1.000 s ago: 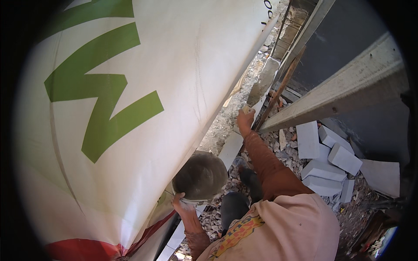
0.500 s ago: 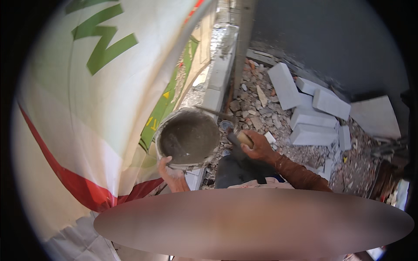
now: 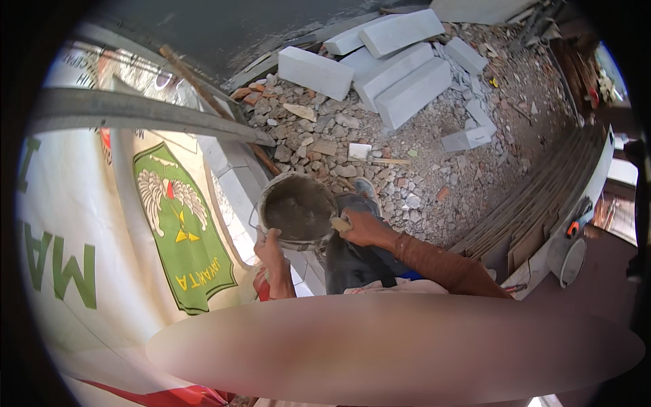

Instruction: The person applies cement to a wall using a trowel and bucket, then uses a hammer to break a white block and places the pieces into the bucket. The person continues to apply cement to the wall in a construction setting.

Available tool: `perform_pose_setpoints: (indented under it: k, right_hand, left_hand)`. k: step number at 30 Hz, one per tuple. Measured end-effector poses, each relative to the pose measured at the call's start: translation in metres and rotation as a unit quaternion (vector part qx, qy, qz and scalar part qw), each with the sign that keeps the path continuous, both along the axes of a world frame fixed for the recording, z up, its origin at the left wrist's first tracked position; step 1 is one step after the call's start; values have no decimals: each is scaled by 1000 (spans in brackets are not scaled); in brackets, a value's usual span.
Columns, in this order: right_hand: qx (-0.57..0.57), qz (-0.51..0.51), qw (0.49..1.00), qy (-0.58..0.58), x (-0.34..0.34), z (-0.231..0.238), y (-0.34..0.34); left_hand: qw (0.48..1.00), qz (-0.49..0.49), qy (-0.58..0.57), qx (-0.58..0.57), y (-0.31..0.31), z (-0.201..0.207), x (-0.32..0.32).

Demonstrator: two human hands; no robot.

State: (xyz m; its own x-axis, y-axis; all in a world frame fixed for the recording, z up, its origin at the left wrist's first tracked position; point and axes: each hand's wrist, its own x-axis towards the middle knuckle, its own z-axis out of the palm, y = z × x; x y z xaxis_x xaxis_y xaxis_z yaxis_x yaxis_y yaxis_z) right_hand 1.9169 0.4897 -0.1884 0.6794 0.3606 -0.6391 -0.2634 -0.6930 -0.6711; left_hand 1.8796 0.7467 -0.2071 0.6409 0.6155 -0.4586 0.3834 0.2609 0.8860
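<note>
A round bucket (image 3: 304, 243) with a mortar-crusted rim is in front of me, tilted so its inside shows. Wet grey mortar (image 3: 297, 211) lies within it. My left hand (image 3: 273, 261) grips the near-left rim, thumb up along the edge. At the bucket's right side, my right hand (image 3: 366, 229) is closed around the pale wooden handle of a trowel (image 3: 340, 224). The trowel's blade cannot be made out now; the half-second-older picture shows it above the rim.
Left of the bucket runs a low pale block wall (image 3: 234, 183), with a printed banner (image 3: 122, 203) hanging beyond it. White blocks (image 3: 413, 91) lie piled on rubble (image 3: 325, 129) ahead. Stacked thin boards (image 3: 536, 197) and a grey bowl (image 3: 566, 261) are at the right.
My view has swung to the right, bringing the block pile and boards further in. My right hand has lowered the trowel to the bucket's rim; my left hand still holds the bucket.
</note>
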Motion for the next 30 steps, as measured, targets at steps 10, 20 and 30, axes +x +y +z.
perform_pose_setpoints:
  k: [10, 20, 30]
  right_hand:
    - [-39, -138, 975, 169, 26, -128, -78]
    - [-241, -183, 953, -20, 34, -246, -284]
    - [-582, 242, 765, -129, 148, -368, -611]
  left_hand:
    - [961, -106, 205, -156, -78, -161, 50]
    - [925, -92, 165, -330, -210, -346, 119]
    - [924, -24, 45, -379, -307, -610, 150]
